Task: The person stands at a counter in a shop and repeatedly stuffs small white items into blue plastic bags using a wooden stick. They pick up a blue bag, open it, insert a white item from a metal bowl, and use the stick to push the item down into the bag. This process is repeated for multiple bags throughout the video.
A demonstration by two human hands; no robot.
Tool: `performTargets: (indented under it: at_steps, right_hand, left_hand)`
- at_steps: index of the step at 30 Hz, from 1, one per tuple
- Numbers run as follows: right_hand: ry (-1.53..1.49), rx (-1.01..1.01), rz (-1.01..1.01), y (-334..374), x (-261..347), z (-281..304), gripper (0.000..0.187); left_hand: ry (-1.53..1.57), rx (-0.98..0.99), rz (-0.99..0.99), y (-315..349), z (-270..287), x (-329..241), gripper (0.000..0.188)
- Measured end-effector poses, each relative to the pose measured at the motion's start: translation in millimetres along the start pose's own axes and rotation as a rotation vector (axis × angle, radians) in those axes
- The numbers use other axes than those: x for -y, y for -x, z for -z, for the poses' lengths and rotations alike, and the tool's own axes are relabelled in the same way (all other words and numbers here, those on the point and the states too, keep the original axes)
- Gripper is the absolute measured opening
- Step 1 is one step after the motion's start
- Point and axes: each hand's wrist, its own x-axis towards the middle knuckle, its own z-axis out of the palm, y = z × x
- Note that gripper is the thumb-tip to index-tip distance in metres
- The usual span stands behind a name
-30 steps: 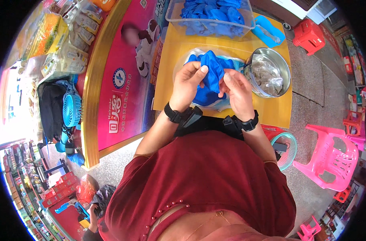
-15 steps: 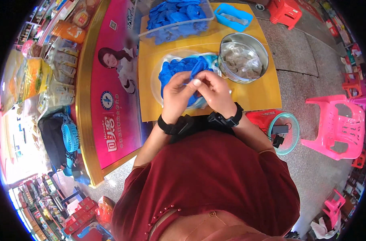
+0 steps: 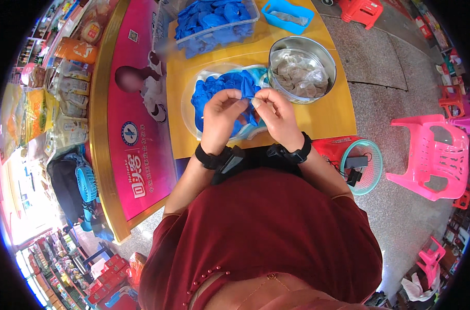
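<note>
Head view: I see the left hand (image 3: 219, 118) and right hand (image 3: 280, 118) near each other, both pinching one blue piece (image 3: 249, 89) over the blue pile (image 3: 208, 95) on the yellow table (image 3: 328, 121).

On the pink panel (image 3: 157, 142) at left, we note a column of large white characters (image 3: 137, 175) towards the near end, with a smaller pale line (image 3: 148, 168) beside it. Farther along stand a round blue-and-white emblem (image 3: 129, 133) and a small square code (image 3: 133, 35). At far left, an orange package (image 3: 77, 50) bears white print, too small for us to read.
</note>
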Motion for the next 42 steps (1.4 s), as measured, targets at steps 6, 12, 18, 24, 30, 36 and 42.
performTargets:
  at_steps: [6,12,18,24,30,36,42]
  right_hand:
    - [0.705,-0.01,0.266,-23.9,15.5,47.8,0.01]
    - [1.544,0.048,0.188,-53.6,32.0,156.5,0.014]
    - [0.869,0.065,-0.176,-70.9,42.0,165.5,0.021]
    - [0.984,-0.029,-0.249,-79.1,37.7,155.4,0.021]
    - [1.184,0.423,0.18,-76.5,47.6,144.0,0.037]
    - [1.396,0.729,0.227,-73.4,44.4,139.3,0.028]
    - [0.646,0.291,-0.218,-68.0,56.4,105.5,0.025]
  left_hand:
    - [-0.005,-0.019,0.109,-5.8,3.2,-7.6,0.018]
    - [-0.069,-0.046,0.158,-14.0,17.0,1.6,0.021]
    - [-0.068,-0.041,0.175,-15.8,22.3,5.3,0.022]
    - [-0.065,-0.077,0.127,-13.9,27.7,1.5,0.021]
    - [-0.16,-0.098,0.122,-10.7,37.5,3.9,0.019]
    - [-0.238,-0.105,0.016,-11.1,40.2,14.2,0.017]
    - [-0.349,-0.25,-0.179,-18.4,46.8,23.0,0.014]
